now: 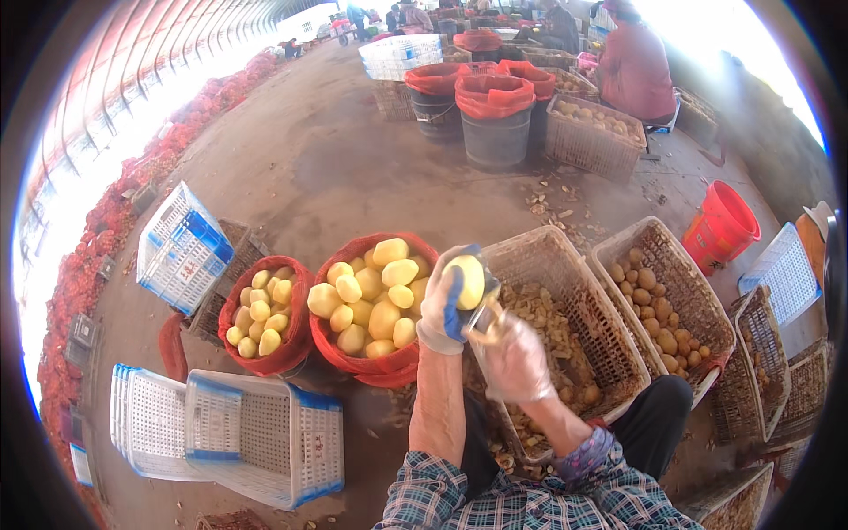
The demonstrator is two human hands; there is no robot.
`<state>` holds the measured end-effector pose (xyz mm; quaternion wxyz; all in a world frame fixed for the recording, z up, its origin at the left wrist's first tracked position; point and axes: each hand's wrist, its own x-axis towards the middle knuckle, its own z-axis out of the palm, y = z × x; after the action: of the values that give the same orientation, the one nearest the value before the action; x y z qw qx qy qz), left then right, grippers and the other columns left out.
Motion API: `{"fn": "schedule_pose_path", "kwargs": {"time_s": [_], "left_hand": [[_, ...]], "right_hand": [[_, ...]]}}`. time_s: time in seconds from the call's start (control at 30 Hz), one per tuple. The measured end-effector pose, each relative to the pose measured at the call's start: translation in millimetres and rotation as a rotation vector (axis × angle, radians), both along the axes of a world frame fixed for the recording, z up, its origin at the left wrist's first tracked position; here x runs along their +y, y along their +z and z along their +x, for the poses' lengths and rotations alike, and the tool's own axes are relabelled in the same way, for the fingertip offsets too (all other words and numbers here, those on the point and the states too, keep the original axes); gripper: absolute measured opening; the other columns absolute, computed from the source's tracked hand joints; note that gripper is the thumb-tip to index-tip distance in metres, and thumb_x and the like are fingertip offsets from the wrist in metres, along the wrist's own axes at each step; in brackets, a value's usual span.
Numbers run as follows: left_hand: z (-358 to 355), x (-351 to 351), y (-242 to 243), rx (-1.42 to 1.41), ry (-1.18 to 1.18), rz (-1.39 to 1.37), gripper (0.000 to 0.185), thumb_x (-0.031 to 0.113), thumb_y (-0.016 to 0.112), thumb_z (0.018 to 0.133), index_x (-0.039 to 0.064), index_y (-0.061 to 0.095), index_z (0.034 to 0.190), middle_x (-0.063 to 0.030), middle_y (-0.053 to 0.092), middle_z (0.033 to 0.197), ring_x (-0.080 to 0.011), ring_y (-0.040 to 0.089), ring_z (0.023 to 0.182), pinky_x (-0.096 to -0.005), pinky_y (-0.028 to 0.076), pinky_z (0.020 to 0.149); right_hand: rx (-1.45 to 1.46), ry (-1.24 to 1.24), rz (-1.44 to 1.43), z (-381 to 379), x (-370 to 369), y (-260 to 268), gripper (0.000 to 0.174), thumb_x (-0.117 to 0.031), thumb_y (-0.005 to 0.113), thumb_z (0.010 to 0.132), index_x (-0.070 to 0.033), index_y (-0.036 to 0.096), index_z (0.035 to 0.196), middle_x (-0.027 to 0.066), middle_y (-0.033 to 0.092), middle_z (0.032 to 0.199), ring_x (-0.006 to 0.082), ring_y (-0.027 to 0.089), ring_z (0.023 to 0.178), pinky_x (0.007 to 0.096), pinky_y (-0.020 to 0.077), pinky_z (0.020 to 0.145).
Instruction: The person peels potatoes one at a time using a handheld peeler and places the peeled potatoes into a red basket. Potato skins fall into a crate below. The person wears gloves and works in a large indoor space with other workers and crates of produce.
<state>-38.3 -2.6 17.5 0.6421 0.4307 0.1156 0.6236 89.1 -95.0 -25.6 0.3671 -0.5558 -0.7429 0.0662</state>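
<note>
My left hand, in a white and blue glove, grips a pale yellow, peeled-looking potato above the crate's left side. Close below the potato, my right hand holds a blurred peeler; a thin, whitish glove covers this hand. Beneath both hands is a dirty plastic crate with potato peelings and a few unpeeled potatoes at its near end. Just left of my hands stands a container lined with red mesh, heaped with peeled potatoes.
A smaller red-lined container of peeled potatoes stands farther left, near white-and-blue crates. At right are a crate of unpeeled potatoes and a red bucket. Red-lined buckets and a seated person are ahead.
</note>
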Motion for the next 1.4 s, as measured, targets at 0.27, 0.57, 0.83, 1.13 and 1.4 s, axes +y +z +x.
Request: {"fn": "schedule_pose_path", "kwargs": {"time_s": [0.27, 0.57, 0.83, 1.13, 1.4], "left_hand": [[20.5, 1.6, -14.2, 0.483, 0.467, 0.526, 0.053, 0.036, 0.054, 0.102, -0.002, 0.046, 0.138, -0.0180, 0.059, 0.129, -0.0296, 0.062, 0.114, -0.0457, 0.050, 0.100], [39.4, -27.0, 24.0, 0.451, 0.107, 0.036, 0.058, 0.027, 0.061, 0.099, -0.001, 0.041, 0.147, -0.0115, 0.056, 0.132, -0.0171, 0.054, 0.118, -0.0321, 0.045, 0.102], [34.4, -33.3, 11.2, 0.113, -0.109, -0.241, 0.054, 0.043, 0.051, 0.102, 0.006, 0.048, 0.141, -0.0110, 0.061, 0.124, -0.0225, 0.064, 0.094, -0.0314, 0.053, 0.071], [61.3, -27.8, 7.4, 0.195, -0.220, -0.228, 0.076, 0.039, 0.069, 0.089, 0.003, 0.038, 0.148, -0.0138, 0.062, 0.121, -0.0235, 0.066, 0.086, -0.0328, 0.055, 0.066], [73.8, -23.2, -12.3, -0.067, -0.549, -0.330, 0.077, 0.046, 0.073, 0.084, 0.003, 0.044, 0.141, -0.0165, 0.062, 0.122, -0.0221, 0.063, 0.076, -0.0285, 0.049, 0.053]], "right_hand": [[1.508, 0.170, -0.432, -3.3, 0.5, 40.3, 0.029, -0.023, 0.067, 0.097, -0.009, 0.059, 0.121, -0.0050, 0.056, 0.081, 0.0039, 0.050, 0.063, 0.0198, 0.0411, 0.052], [1.426, 0.249, -0.294, 64.6, 30.2, 52.6, 0.057, -0.016, 0.073, 0.092, -0.004, 0.049, 0.142, -0.0020, 0.063, 0.114, 0.0046, 0.058, 0.087, 0.0201, 0.0478, 0.073], [0.550, 0.350, -0.346, 105.9, 40.0, 110.0, 0.027, -0.012, 0.068, 0.086, -0.001, 0.064, 0.111, 0.0159, 0.066, 0.103, 0.0343, 0.065, 0.094, 0.0413, 0.0517, 0.079], [-0.003, 0.321, 0.318, 176.5, 45.5, 58.9, 0.030, -0.005, 0.072, 0.076, -0.003, 0.062, 0.105, 0.0111, 0.061, 0.087, 0.0329, 0.059, 0.079, 0.0410, 0.0484, 0.070], [-0.108, 0.334, -0.035, 213.6, 52.0, 43.7, 0.038, -0.007, 0.079, 0.070, -0.007, 0.064, 0.106, 0.0073, 0.063, 0.092, 0.0290, 0.063, 0.087, 0.0420, 0.0522, 0.076]]}}
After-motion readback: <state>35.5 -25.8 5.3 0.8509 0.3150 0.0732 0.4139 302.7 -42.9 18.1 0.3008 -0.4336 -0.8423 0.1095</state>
